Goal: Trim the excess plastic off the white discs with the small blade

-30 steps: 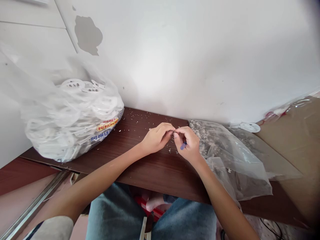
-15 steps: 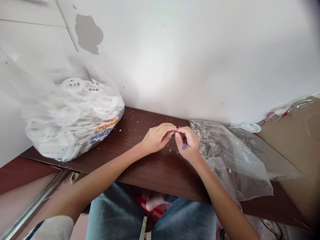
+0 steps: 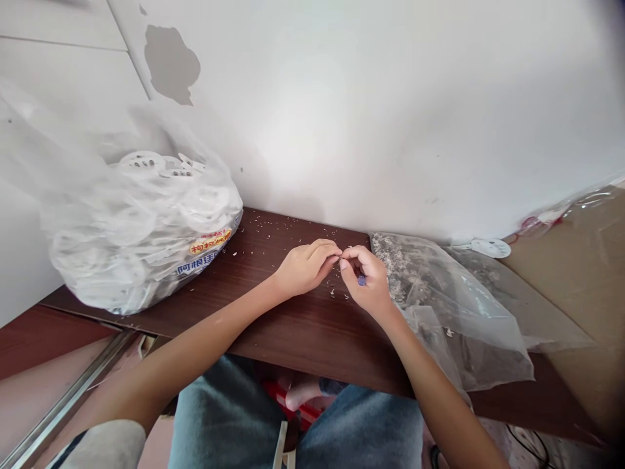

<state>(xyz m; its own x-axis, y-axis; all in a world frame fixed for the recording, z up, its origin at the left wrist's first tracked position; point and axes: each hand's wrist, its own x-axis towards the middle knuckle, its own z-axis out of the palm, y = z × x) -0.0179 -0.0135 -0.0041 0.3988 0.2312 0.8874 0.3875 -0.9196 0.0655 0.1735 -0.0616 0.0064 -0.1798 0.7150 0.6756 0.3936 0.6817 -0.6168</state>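
Just between the hands, a tiny grey bit (image 3: 340, 258) is pinched tight by the left grip (image 3: 306, 269) and right grip (image 3: 370, 284), above a brown wood surface (image 3: 297, 332). The right grip also curls around a small blue thing (image 3: 361, 280). The bit looks light and easy to break, so its edge seems the best place to hold.
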